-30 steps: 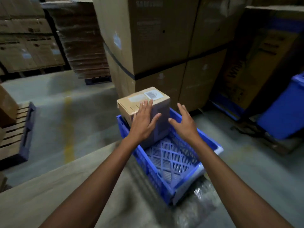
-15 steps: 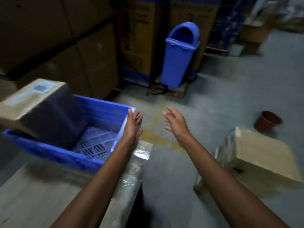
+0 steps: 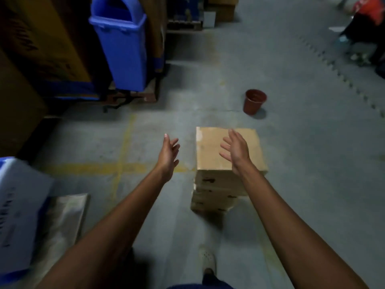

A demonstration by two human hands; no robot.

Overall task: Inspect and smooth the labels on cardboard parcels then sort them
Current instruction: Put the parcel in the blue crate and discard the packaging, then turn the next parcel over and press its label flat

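Both arms reached toward a stack of cardboard parcels [image 3: 223, 163] standing on the grey floor [image 3: 302, 142]. The left hand [image 3: 169, 153] and right hand [image 3: 236, 150] were empty, fingers loosely spread, the right above the top parcel. Fetching the next parcel seemed underway; gripping its sides comes next.

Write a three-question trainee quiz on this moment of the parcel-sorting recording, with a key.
1. True or false: the left hand and the right hand each grip a parcel.
2. What stands on the floor beyond the stack of cardboard parcels? A) brown pot B) ladder C) office chair
3. Fill in: the ____ hand shows in front of the top parcel, fingers spread.

Key: 1. False, both hands are open and hold nothing. 2. A. 3. right.
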